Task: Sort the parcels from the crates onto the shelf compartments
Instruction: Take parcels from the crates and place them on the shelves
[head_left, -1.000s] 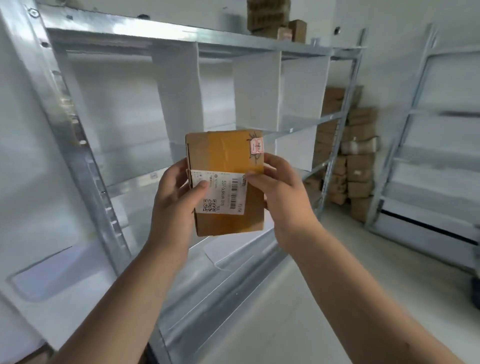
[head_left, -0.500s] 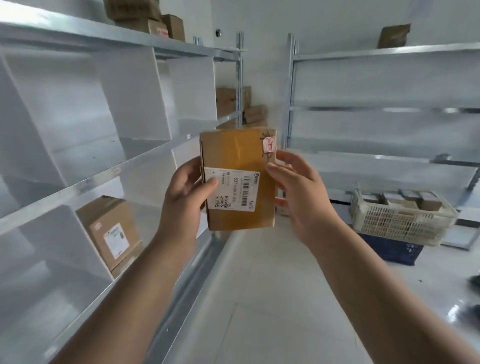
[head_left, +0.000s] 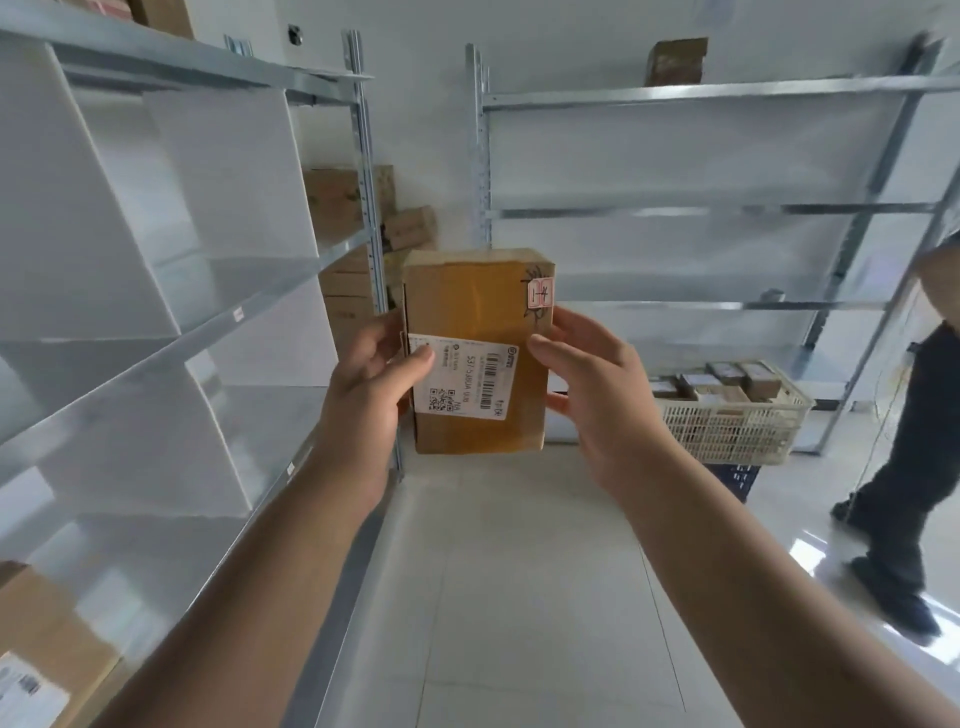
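I hold a small brown cardboard parcel (head_left: 475, 312) upright in front of me, its white barcode label and a small red sticker facing me. My left hand (head_left: 371, 395) grips its left edge with the thumb on the label. My right hand (head_left: 597, 395) grips its right edge, thumb on the front. A metal shelf (head_left: 218, 317) with white dividers runs along my left. A white crate (head_left: 727, 421) with several parcels sits on the floor at the right, on top of a dark blue crate (head_left: 735, 478).
Another parcel (head_left: 47, 654) lies in a lower left compartment. A second metal shelf (head_left: 701, 213) stands ahead. Stacked cartons (head_left: 343, 208) fill the far corner. A person in dark trousers (head_left: 914, 467) walks at the right edge. Pale tiled floor lies between.
My view has swung right, away from the left shelf toward the aisle and the far shelf. The parcel stays held in both hands. A person has come into sight at the right.
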